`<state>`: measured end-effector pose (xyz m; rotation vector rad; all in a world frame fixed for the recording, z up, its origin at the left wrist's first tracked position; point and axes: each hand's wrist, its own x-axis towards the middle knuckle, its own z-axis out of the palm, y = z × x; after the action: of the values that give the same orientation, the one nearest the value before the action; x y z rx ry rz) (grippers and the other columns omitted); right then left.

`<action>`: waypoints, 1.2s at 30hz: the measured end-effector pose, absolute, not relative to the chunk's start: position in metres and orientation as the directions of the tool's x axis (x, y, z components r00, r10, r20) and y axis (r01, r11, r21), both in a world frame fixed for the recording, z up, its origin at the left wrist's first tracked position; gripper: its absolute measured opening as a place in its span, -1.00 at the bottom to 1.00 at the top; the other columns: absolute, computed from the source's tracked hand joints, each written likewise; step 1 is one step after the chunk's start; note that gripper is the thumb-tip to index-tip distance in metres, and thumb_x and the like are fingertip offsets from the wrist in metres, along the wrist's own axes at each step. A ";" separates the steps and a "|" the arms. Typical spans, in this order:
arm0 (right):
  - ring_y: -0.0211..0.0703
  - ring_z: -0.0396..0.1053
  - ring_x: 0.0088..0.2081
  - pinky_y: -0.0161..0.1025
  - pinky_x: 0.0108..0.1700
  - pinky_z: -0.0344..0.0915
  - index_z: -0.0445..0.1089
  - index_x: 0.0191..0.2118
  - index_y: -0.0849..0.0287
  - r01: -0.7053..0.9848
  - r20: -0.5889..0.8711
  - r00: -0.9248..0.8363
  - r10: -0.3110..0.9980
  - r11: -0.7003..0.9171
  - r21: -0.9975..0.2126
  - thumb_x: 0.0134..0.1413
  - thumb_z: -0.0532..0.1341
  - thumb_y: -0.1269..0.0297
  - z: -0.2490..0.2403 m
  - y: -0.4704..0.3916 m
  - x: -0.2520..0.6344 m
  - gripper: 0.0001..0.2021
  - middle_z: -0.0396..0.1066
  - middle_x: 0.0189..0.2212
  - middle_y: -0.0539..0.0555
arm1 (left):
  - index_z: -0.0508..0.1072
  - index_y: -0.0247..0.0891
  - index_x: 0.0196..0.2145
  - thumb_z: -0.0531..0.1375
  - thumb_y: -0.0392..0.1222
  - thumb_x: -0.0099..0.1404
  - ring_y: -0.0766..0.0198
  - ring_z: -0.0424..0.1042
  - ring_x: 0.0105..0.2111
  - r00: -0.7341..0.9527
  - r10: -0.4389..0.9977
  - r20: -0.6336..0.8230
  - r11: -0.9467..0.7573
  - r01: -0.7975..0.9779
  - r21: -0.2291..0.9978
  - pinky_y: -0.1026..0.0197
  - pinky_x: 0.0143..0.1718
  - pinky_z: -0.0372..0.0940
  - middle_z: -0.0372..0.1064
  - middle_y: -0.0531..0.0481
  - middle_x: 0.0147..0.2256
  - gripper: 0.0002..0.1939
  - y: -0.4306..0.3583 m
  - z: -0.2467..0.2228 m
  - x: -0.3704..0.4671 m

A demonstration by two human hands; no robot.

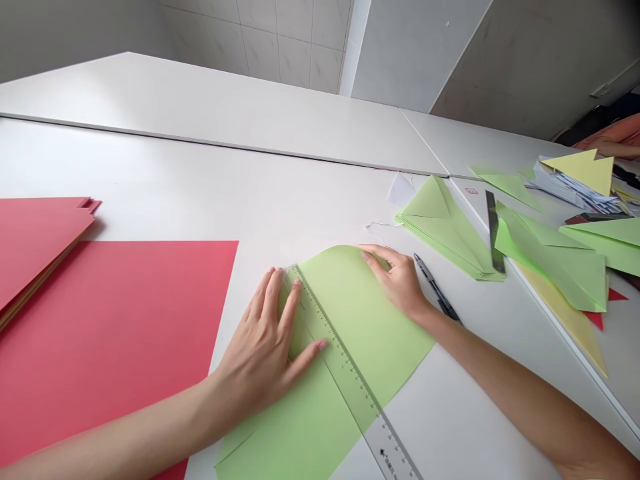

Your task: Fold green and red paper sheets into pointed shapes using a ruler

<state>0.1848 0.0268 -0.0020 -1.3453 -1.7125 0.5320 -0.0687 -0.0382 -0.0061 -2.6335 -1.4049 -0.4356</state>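
Green sheet (350, 320): lies on the white counter (200, 180), its far edge curled over.
Ruler (345, 373): clear, laid slantwise across the sheet.
Left hand (265, 347): grip spread flat, pressing sheet and ruler.
Right hand (397, 280): fingers bent on the curled edge.
Pen (436, 290): just beside the right hand.
Red sheet (110, 333): left of the green one.

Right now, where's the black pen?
Head view, right of centre: the black pen lies on the white table, just beyond the right hand, between it and the stack of folded green paper.
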 end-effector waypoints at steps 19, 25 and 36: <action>-0.12 0.50 -0.02 -0.19 0.04 0.41 0.56 -0.10 0.06 0.568 0.390 -0.050 0.919 0.347 -0.746 0.27 0.18 0.29 -0.002 0.028 0.186 -0.79 0.57 -0.10 0.01 | -0.03 -0.49 0.33 -0.01 0.27 0.38 -0.32 -0.07 0.34 0.537 0.783 0.313 -0.573 0.819 0.030 -0.25 0.12 0.31 -0.09 -0.57 0.30 -0.15 -0.038 -0.004 -0.068; -0.13 0.51 -0.03 -0.20 0.03 0.41 0.57 -0.12 0.04 0.574 0.405 -0.051 0.913 0.358 -0.736 0.26 0.18 0.32 0.000 0.028 0.187 -0.79 0.58 -0.12 -0.02 | 0.02 -0.55 0.30 -0.04 0.28 0.38 -0.35 -0.05 0.33 0.553 0.774 0.309 -0.587 0.809 0.023 -0.27 0.16 0.25 -0.09 -0.60 0.28 -0.15 -0.036 -0.003 -0.068; -0.11 0.49 0.01 -0.16 0.11 0.38 0.56 -0.12 0.02 0.599 0.404 -0.058 0.913 0.355 -0.717 0.27 0.16 0.26 0.003 0.030 0.191 -0.78 0.57 -0.10 -0.06 | 0.01 -0.45 0.29 -0.10 0.25 0.42 -0.17 -0.04 0.34 0.581 0.768 0.269 -0.630 0.761 0.156 -0.19 0.30 0.05 0.00 -0.43 0.29 -0.24 -0.029 0.004 -0.060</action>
<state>0.1910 0.0304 0.0029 -1.3420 -1.7583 0.4588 -0.0603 -0.0295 0.0040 -2.8138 -1.3612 -0.4974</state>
